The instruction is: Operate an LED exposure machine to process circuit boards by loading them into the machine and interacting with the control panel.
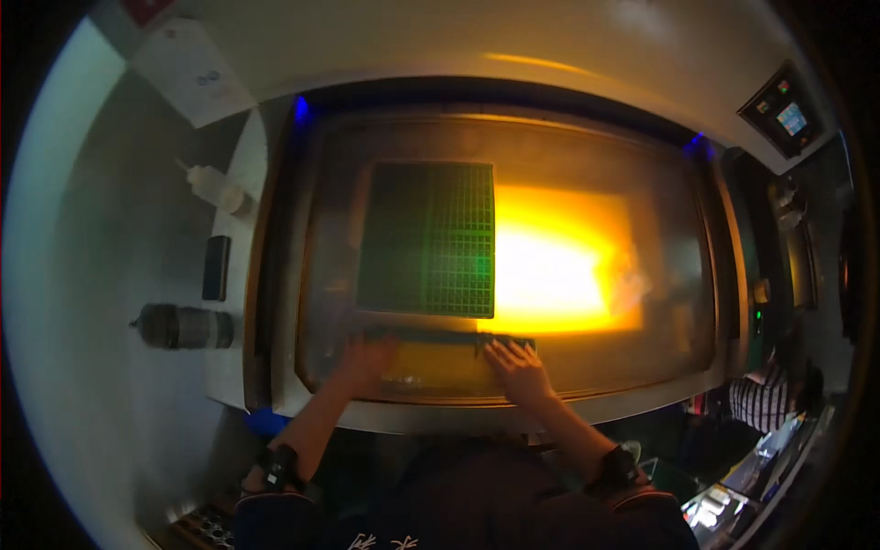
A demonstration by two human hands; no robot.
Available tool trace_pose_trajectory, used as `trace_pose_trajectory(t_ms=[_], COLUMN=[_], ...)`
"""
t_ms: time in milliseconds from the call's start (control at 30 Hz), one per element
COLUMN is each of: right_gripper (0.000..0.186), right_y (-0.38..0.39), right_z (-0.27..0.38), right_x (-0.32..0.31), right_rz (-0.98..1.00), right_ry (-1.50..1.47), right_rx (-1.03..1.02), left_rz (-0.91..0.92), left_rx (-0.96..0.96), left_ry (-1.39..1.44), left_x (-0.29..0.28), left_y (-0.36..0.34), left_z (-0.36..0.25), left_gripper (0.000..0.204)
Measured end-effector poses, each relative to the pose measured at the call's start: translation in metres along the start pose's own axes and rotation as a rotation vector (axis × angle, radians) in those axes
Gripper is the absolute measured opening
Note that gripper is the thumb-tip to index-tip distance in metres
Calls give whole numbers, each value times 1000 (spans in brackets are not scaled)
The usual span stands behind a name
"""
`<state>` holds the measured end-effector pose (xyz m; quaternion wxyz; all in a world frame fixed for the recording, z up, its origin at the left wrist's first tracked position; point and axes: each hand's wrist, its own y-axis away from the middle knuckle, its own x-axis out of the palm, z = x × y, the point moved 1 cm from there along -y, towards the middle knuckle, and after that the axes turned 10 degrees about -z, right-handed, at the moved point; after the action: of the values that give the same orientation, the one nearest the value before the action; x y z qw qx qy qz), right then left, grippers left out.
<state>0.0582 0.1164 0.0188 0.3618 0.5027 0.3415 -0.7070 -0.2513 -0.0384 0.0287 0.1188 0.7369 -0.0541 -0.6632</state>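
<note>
A framed exposure bed (674,275) with a hazy sheet fills the middle. On it lies a green gridded panel (426,238), beside a bright yellow lit rectangle (550,266). Below the panel lies a long strip with a dark upper edge (431,344). My left hand (367,367), smeared by motion, is at the strip's left end; its fingers are unclear. My right hand (513,371) lies at the strip's right end, fingers stretched out and resting on it.
At left are a white squeeze bottle (220,188), a dark flat device (216,266) and a dark bottle (183,325). A small screen panel (788,115) is at upper right. A person in striped clothing (761,399) is at lower right.
</note>
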Motion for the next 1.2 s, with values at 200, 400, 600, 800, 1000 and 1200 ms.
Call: trace_pose_trajectory(t_ms=[200,400,600,800,1000,1200], right_gripper=[74,79,72,71,65,67], right_y=[-245,-401,-449,-372,-123,10], right_z=[-99,-188,-211,-151,-17,46], right_x=[-1,47,70,69,21,-20], right_rz=[173,-28,-227,-206,55,311], right_ry=[-137,213,188,208,109,-121], right_rx=[114,35,54,1,-36,-11], left_rz=[71,-159,-292,-229,165,343], left_rx=[-157,-172,-74,-134,-257,15], left_ry=[321,115,87,-44,434,89], left_x=[-87,-94,-82,-82,-24,2], left_y=[-210,-375,-416,-327,-94,40], left_z=[131,218,250,201,99,21], left_gripper=[51,57,66,75,59,78])
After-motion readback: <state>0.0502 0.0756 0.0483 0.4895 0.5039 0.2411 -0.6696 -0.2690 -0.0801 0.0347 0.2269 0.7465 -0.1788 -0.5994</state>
